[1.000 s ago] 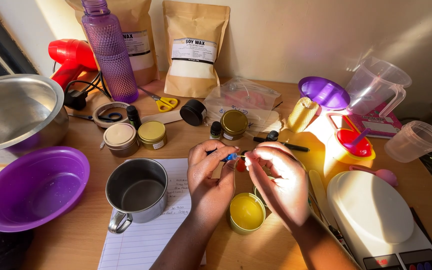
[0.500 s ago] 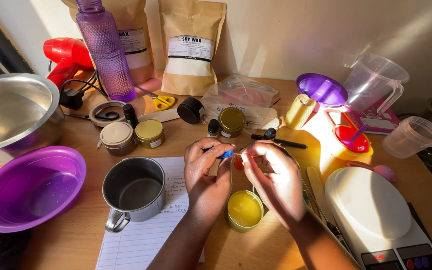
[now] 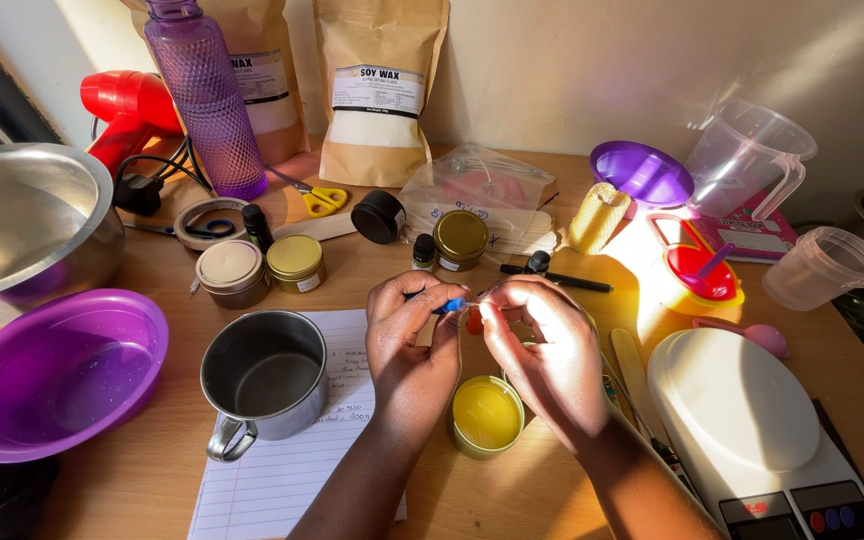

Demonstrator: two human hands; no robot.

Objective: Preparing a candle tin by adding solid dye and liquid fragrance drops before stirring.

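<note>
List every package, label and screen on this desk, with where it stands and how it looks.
Kraft pouch: back centre, against the wall, brown with a white label.
Second kraft pouch: behind the purple bottle, brown, white label.
Clear plastic bag: mid-desk, flat.
Gold tin: left of centre, small side label.
Scale display: bottom right, dark.

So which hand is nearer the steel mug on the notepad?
Left. The left hand is just right of the steel mug; the right hand lies farther right, beyond the left.

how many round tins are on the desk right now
4: an open tin of yellow wax below the hands, a gold-lidded tin beside a cream-lidded tin left of centre, and a gold-lidded tin by the plastic bag. Hands may hide others.
</note>
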